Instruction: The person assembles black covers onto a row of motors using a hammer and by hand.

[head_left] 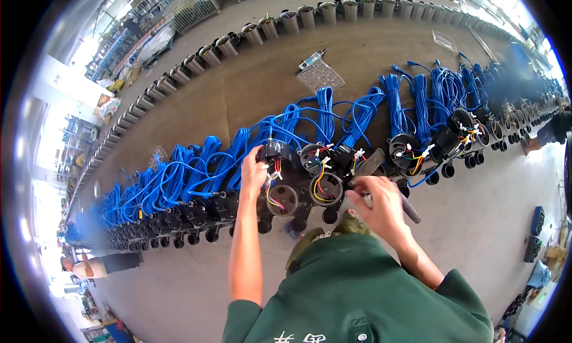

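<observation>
My left hand [255, 171] is closed on the side of a round black motor cap [277, 150], tilted so that red, yellow and purple wires with white connectors hang from it. Below it stands an open round housing [282, 200] that the wires run into. My right hand [381, 205] is curled round the handle of a hammer [372, 162], whose dark head points away from me. Another open housing [326, 188] with yellow and red wires lies between my hands. The fingers' undersides are hidden.
Bundled blue cables [325, 114] lie along the row of black motor parts on the long table [238, 93]. A line of metal cylinders [290, 22] runs along its far edge. A clear plastic tray [322, 75] sits mid-table. Another person [95, 265] is at far left.
</observation>
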### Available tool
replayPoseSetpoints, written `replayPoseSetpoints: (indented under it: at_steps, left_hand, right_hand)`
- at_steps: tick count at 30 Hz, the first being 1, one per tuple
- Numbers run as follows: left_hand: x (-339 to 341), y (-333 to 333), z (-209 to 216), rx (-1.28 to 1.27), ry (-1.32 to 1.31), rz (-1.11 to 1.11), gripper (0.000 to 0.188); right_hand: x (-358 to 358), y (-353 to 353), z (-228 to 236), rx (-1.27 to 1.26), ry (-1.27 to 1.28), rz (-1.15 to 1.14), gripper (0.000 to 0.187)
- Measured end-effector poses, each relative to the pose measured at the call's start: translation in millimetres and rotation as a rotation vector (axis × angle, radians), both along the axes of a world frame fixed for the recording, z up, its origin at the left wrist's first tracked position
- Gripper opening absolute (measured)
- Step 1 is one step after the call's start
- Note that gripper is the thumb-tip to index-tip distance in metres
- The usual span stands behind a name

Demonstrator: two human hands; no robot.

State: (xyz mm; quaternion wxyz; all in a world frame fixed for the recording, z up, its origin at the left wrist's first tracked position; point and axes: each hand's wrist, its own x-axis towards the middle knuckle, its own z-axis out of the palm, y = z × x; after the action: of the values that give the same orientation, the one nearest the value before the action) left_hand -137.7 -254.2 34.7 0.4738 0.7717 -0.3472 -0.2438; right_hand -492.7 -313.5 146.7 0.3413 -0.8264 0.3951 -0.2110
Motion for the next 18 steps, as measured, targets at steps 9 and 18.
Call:
replayPoseSetpoints:
  at_steps: [9,18]
  left_hand:
    - [-33.0,38.4,21.0,-0.269,1.093,-0.026,0.026]
    - [-32.7,85.1,48.5,-0.191,1.081,-0.369,0.035]
  right_hand:
    - [187.6,-60.5,-38.8,1.519,-0.602,0.564,0.058]
    - [195.3,-77.7,-30.2,1.081,-0.335,0.724,0.048]
